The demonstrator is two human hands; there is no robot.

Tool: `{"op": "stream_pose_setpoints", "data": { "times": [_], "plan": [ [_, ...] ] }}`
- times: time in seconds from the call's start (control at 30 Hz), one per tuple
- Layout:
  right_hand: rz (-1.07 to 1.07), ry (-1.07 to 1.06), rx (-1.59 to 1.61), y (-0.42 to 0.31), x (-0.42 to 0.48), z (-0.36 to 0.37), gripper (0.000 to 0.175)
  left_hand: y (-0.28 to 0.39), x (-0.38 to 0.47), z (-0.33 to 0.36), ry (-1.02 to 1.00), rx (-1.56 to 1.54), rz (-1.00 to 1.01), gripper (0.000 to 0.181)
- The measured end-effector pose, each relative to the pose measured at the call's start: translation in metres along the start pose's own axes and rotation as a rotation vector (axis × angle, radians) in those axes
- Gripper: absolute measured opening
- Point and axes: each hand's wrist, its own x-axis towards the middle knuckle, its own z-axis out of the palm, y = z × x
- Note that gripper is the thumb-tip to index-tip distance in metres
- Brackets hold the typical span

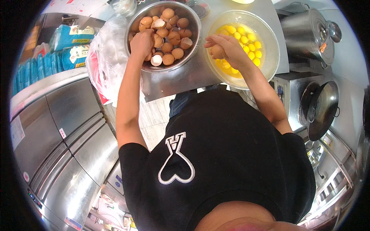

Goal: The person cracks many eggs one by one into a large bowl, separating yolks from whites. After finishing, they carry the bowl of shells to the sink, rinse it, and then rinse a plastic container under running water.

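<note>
My left hand (141, 44) reaches into a stainless steel bowl (193, 53) of brown eggs and broken shells. Its fingertips are hidden among them, so whether it grips one does not show. White insides are visible on a few pieces, including an eggshell (156, 60) near the bowl's front. To the right, my right hand (231, 51) holds a brown egg (217, 52) above a large translucent bowl (273, 49). Several egg yolks (251, 47) lie in clear egg white inside that bowl, partly covered by my hand and forearm.
Both bowls stand on a steel table (173, 83). White plastic bags (109, 57) crowd the steel bowl's left side. A lidded steel stockpot (303, 37) is at the right, with a wok (323, 111) nearer me. Blue packages (72, 37) fill the left shelf above steel cabinet doors (72, 106).
</note>
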Motion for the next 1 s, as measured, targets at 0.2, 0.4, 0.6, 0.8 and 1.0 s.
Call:
{"op": "stream_pose_setpoints", "data": {
  "times": [0.2, 0.4, 0.6, 0.8, 1.0],
  "plan": [
    [0.206, -0.040, 0.242, -0.002, -0.012, -0.002, 0.035, -0.004, 0.030, 0.014, -0.316, 0.341, 0.149, 0.018],
    [0.232, -0.121, 0.414, 0.004, -0.023, -0.008, 0.036, -0.008, 0.033, 0.025, -0.471, 0.510, 0.150, 0.022],
    [0.196, -0.141, 0.441, 0.013, -0.027, -0.012, 0.038, -0.002, 0.039, 0.015, -0.638, 0.605, 0.068, 0.025],
    [0.184, -0.187, 0.415, 0.010, -0.032, -0.009, 0.037, -0.010, 0.018, 0.008, -0.549, 0.264, -0.070, 0.043],
    [0.082, -0.170, 0.282, 0.007, -0.037, -0.013, 0.041, 0.014, -0.012, -0.032, -0.341, -0.670, -0.256, 0.046]
  ]
}}
